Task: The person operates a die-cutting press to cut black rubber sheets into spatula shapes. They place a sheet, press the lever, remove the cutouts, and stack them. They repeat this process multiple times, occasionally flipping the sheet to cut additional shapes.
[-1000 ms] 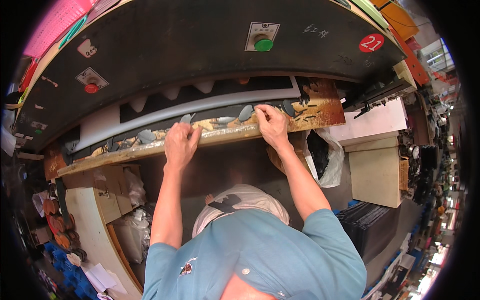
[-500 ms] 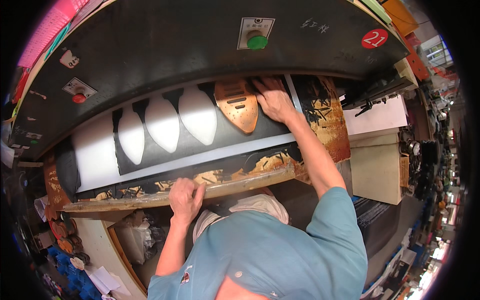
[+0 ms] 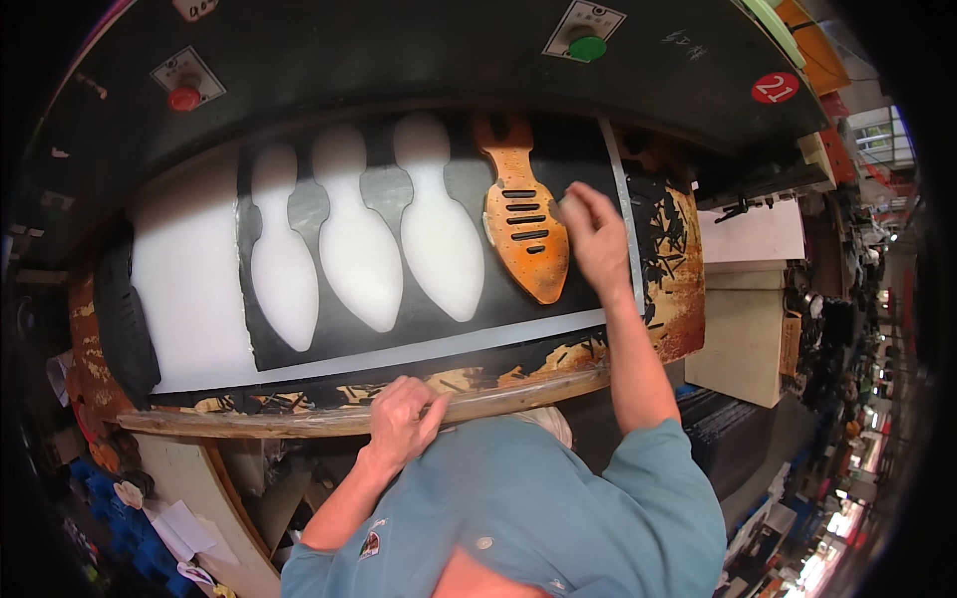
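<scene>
The right hand (image 3: pixel 595 242) reaches up with loosely curled fingers, touching the right edge of the orange cutting die (image 3: pixel 522 224); whether it grips cannot be told. The die, shoe-sole shaped with dark slots, lies on the black sheet (image 3: pixel 399 344), just right of three sole-shaped cut-outs (image 3: pixel 359 244) showing the white board (image 3: pixel 184 289) beneath. The left hand (image 3: pixel 402 421) clenches the worn wooden front edge (image 3: pixel 299 424) of the bench.
</scene>
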{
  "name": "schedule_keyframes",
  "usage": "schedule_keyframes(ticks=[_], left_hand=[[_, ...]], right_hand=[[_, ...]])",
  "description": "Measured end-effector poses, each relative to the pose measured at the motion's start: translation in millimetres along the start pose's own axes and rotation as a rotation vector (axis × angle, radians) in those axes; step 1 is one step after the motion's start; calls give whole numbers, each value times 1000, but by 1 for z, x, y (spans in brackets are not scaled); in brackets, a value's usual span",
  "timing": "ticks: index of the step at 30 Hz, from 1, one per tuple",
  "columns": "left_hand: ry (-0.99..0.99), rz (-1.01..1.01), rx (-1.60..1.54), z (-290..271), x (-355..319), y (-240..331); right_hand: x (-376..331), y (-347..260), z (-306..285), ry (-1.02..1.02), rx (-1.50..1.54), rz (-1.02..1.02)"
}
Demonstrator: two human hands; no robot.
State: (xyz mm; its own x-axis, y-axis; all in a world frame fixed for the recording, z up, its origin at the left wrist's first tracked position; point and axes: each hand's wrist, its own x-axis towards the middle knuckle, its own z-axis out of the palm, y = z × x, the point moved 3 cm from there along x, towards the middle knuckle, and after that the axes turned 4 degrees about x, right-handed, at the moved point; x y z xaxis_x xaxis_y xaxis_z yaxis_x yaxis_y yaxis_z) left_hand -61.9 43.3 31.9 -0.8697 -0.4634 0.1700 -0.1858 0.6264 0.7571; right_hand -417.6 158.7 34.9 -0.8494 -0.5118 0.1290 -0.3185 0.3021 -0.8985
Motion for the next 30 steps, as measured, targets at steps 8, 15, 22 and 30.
schedule_keyframes(ticks=[8,15,22,30], left_hand=[[95,202,-60,14,156,0],[73,245,326,53,199,-17],[54,234,353,53,199,-18],[-370,100,-461,89,145,90]], right_hand=[[-34,-40,49,-186,-586,-252],[-24,-31,33,-218,-386,-225],[-16,-23,-25,-341,585,140],[-84,-35,-24,-146,941,303]])
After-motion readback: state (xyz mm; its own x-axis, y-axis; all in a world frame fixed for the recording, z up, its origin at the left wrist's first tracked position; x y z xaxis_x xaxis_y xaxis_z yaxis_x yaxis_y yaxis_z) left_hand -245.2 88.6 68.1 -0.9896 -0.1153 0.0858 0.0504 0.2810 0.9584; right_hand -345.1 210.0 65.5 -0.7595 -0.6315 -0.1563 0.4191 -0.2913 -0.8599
